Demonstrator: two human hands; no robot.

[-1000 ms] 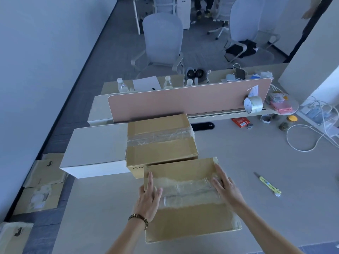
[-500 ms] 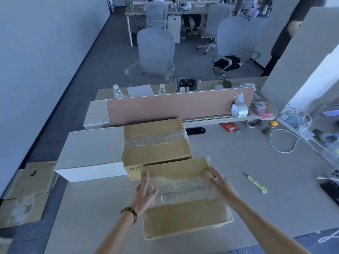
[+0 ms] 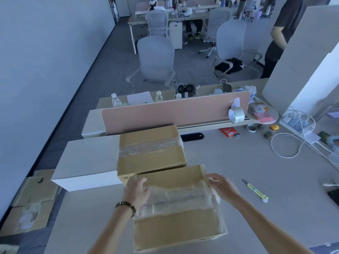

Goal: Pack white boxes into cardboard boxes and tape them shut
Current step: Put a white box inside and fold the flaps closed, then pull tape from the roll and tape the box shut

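A taped cardboard box (image 3: 176, 213) sits at the desk's (image 3: 256, 171) near edge as the left hand (image 3: 136, 192) and right hand (image 3: 221, 186), fingers loosely bent, press the clear tape at its two far corners. Sealing looks nearly done. Behind it stand a second taped box (image 3: 150, 149) and a white box (image 3: 88, 162); next, probably packing that white box.

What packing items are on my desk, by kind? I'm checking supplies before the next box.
Taped cardboard boxes: 2 (near, far)
White boxes: 1
Tape rolls: 1
Utility knives: 1
Total: 5
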